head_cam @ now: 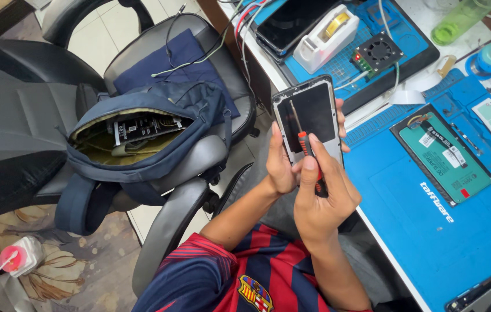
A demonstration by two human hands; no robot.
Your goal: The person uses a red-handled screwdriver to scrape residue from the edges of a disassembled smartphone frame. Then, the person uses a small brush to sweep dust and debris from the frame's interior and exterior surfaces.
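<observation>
Hands meet off the near-left edge of the table (407,242), over the person's lap, not above the blue work mat (395,190). The left hand (283,164) is closed around a phone frame (309,118), thumb on one long side and fingertips showing past the other, tilting its open face up toward the head camera, probably so the inside is easy to see. The right hand (320,199) is wrapped around a small screwdriver (306,150) with a red and black handle, index finger laid along it, seemingly to steady the thin shaft, whose tip rests inside the frame. On the mat lies a second phone part (445,156) with a green back, near the right edge. A tape dispenser (326,29) and a small fan (378,52) sit toward the far edge. A dark blue backpack (147,136) lies unzipped on the chair (182,196) at left.
</observation>
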